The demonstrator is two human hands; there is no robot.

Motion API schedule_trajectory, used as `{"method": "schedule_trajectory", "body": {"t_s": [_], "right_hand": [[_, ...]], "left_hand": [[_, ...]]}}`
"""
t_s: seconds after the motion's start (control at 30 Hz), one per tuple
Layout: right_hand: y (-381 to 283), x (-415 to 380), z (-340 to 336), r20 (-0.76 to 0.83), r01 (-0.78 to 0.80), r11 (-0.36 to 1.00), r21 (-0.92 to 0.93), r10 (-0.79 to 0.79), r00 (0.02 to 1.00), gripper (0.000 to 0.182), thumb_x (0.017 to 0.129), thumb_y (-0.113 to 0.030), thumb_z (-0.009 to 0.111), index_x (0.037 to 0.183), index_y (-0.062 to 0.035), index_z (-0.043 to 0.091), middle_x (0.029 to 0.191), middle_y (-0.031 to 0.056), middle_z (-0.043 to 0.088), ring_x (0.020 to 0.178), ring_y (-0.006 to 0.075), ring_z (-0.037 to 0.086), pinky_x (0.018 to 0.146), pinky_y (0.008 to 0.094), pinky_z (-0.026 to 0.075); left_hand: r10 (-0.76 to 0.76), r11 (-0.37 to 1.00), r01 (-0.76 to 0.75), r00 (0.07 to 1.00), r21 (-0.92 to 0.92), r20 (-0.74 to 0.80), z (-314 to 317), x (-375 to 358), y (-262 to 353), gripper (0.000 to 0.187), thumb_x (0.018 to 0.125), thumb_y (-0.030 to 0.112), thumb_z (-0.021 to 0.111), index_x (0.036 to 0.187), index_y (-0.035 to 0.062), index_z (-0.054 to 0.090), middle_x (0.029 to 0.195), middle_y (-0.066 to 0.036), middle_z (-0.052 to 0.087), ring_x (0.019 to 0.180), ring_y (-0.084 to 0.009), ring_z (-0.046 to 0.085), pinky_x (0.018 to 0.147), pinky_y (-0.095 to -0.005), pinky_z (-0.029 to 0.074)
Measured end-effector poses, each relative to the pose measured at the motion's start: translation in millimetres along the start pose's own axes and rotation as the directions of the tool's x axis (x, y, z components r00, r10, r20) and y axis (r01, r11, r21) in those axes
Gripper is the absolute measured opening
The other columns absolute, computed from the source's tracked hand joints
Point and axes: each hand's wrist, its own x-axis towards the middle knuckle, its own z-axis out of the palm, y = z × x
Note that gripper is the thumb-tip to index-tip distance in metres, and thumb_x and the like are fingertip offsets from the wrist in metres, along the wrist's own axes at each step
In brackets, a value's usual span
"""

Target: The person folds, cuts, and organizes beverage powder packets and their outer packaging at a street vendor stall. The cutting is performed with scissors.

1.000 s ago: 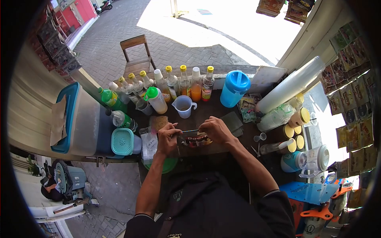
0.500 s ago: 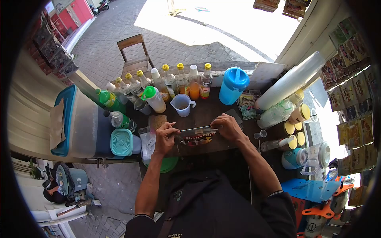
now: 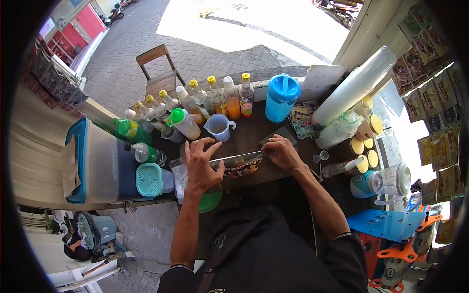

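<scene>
At five o'clock from the jug, we held the packet by its two o'clock corner in a pinching right hand; our left hand, pinched a moment earlier, had spread wide by the ten o'clock corner, contact unclear, so the right probably steadied it.

one wide view, tipped down from the head

the scene is looked upon from the wearer's head, forward and down. the dark garment is framed at the bottom edge, closest; the left hand and right hand are seen near the middle, the table from above. the chair and paving are caught farther off, at the top. the corners are darkened.
</scene>
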Motion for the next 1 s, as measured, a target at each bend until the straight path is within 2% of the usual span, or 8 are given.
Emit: {"method": "schedule_trajectory", "body": {"t_s": [0.07,0.13,0.17,0.23,0.33,0.47,0.67,1.0], "right_hand": [[-2.1,-0.3,0.0,-0.003,0.005,1.0,-0.014,-0.005,1.0,0.018,0.065,0.007,0.058,0.076,-0.0038,0.068,0.075,0.0079,0.064,0.08,0.0274,0.056,0.074,0.0374,0.047],[-1.1,0.2,0.8,-0.007,0.02,0.999,-0.027,-0.02,1.0,0.019,0.065,0.007,0.059,0.077,-0.0039,0.069,0.076,0.0076,0.063,0.08,0.0272,0.056,0.074,0.0372,0.047],[-0.8,1.0,1.4,-0.023,0.025,0.999,-0.04,-0.026,0.999,0.02,0.064,0.007,0.059,0.078,-0.0041,0.069,0.076,0.0074,0.063,0.08,0.027,0.055,0.074,0.0369,0.047],[-2.2,1.0,0.8,-0.026,0.021,1.0,-0.022,-0.021,0.999,0.02,0.064,0.006,0.06,0.079,-0.0041,0.069,0.077,0.0073,0.063,0.079,0.0269,0.055,0.074,0.0366,0.047],[1.6,-3.3,2.6,-0.037,-0.002,1.0,-0.015,0.001,0.999,0.021,0.062,0.004,0.062,0.08,-0.004,0.069,0.077,0.0072,0.062,0.08,0.0264,0.055,0.074,0.036,0.047],[3.5,-2.8,3.4,-0.044,0.045,0.999,-0.004,-0.045,0.998,0.022,0.061,0.005,0.062,0.08,-0.0044,0.069,0.077,0.0069,0.062,0.081,0.0259,0.056,0.074,0.0362,0.048],[3.3,-0.9,4.4,-0.033,0.025,1.0,0.007,-0.025,0.999,0.021,0.062,0.006,0.061,0.079,-0.0045,0.069,0.077,0.0067,0.063,0.081,0.0257,0.057,0.074,0.0365,0.048],[2.7,4.1,-0.8,-0.022,0.029,0.999,0.017,-0.029,0.999,0.018,0.064,0.006,0.06,0.077,-0.0031,0.069,0.077,0.0072,0.065,0.082,0.0262,0.057,0.076,0.0364,0.048]], "left_hand": [[0.122,0.992,-0.121,0.992,-0.03,0.038,13.0,14.5,28.0,0.032,0.073,0.015,0.072,0.105,0.009,0.068,0.096,-0.005,0.059,0.096,-0.025,0.055,0.098,-0.0419,0.037],[0.168,0.981,-0.153,0.978,-0.123,0.124,48.2,23.7,39.7,0.025,0.073,0.014,0.071,0.097,0.0055,0.067,0.096,-0.007,0.06,0.094,-0.0251,0.057,0.089,-0.0412,0.04],[0.169,0.981,-0.155,0.979,-0.117,0.117,63.2,24.6,41.1,0.025,0.073,0.014,0.071,0.097,0.0055,0.067,0.096,-0.007,0.06,0.094,-0.0251,0.057,0.089,-0.0412,0.04],[0.163,0.986,-0.147,0.96,-0.084,0.226,80.1,30.7,47.3,0.02,0.073,0.014,0.069,0.091,0.0038,0.066,0.096,-0.008,0.061,0.096,-0.0248,0.057,0.088,-0.041,0.04],[0.147,0.987,-0.118,0.943,-0.111,0.298,82.8,34.6,41.0,0.016,0.073,0.013,0.067,0.086,0.0028,0.065,0.093,-0.009,0.062,0.095,-0.0251,0.058,0.086,-0.0406,0.041],[0.203,0.957,-0.118,0.925,-0.266,0.321,75.0,37.1,31.6,0.018,0.067,0.011,0.064,0.082,0.0013,0.068,0.087,-0.01,0.063,0.091,-0.0263,0.06,0.085,-0.0388,0.042],[0.241,0.955,-0.186,0.941,-0.232,0.238,67.4,28.2,20.5,0.018,0.065,0.006,0.064,0.081,-0.0005,0.067,0.085,-0.012,0.063,0.086,-0.0286,0.06,0.082,-0.038,0.045],[0.199,0.97,-0.158,0.954,-0.186,0.227,48.3,15.6,0.5,0.01,0.07,0.002,0.065,0.079,0.0007,0.067,0.083,-0.01,0.063,0.085,-0.0276,0.06,0.081,-0.0384,0.043]]}}
